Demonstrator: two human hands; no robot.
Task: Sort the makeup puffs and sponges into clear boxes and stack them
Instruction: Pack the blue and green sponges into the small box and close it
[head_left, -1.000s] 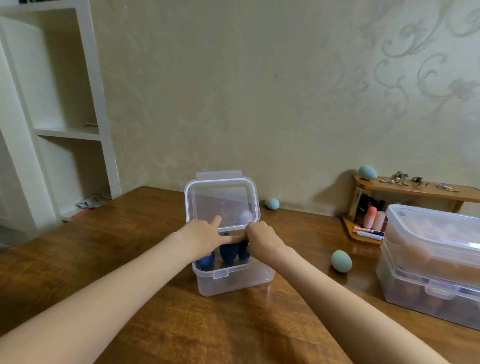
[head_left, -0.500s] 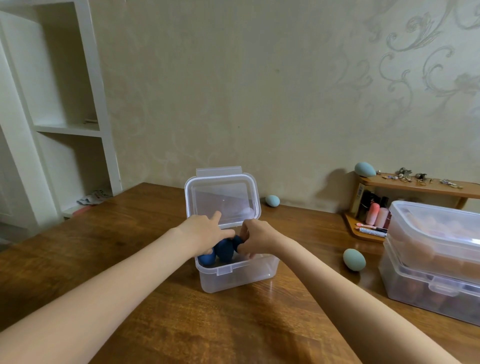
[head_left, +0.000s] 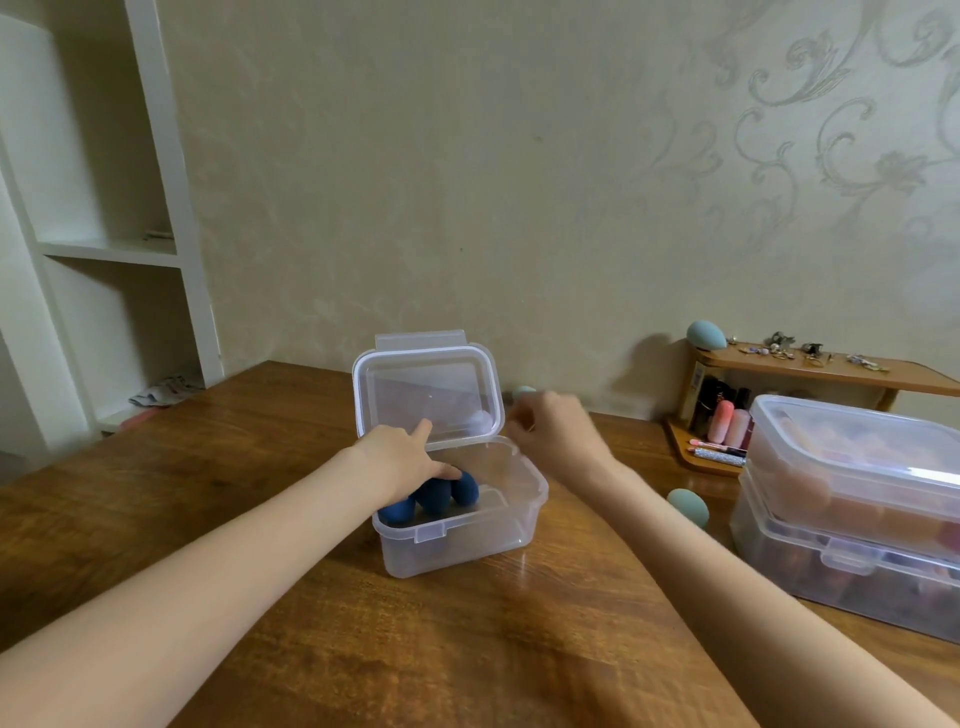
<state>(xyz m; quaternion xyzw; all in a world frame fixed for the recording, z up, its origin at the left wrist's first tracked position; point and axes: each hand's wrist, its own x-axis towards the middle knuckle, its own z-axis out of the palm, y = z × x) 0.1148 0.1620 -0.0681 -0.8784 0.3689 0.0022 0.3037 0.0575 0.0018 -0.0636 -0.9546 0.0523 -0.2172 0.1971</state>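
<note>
A small clear box (head_left: 498, 535) stands on the wooden table with its hinged lid (head_left: 428, 395) raised. Three dark blue sponges (head_left: 436, 496) lie in its left half. My left hand (head_left: 397, 457) rests on them, thumb on the sponges and forefinger pointing up against the lid. My right hand (head_left: 558, 428) hovers blurred behind the box's right rear corner, fingers loosely curled and holding nothing. Pale green sponges lie loose: one (head_left: 688, 506) on the table to the right, one (head_left: 522, 391) by the wall mostly behind my right hand, one (head_left: 705, 335) on a small shelf.
Two closed clear boxes (head_left: 852, 499) with pink and dark contents are stacked at the right edge. A small wooden shelf (head_left: 831, 370) holds cosmetics below and small trinkets on top. A white shelving unit (head_left: 104, 249) stands at the left.
My right hand has left the box and lifted back and to the right, toward the wall. My left hand stays on the blue sponges. The view has shifted slightly.
</note>
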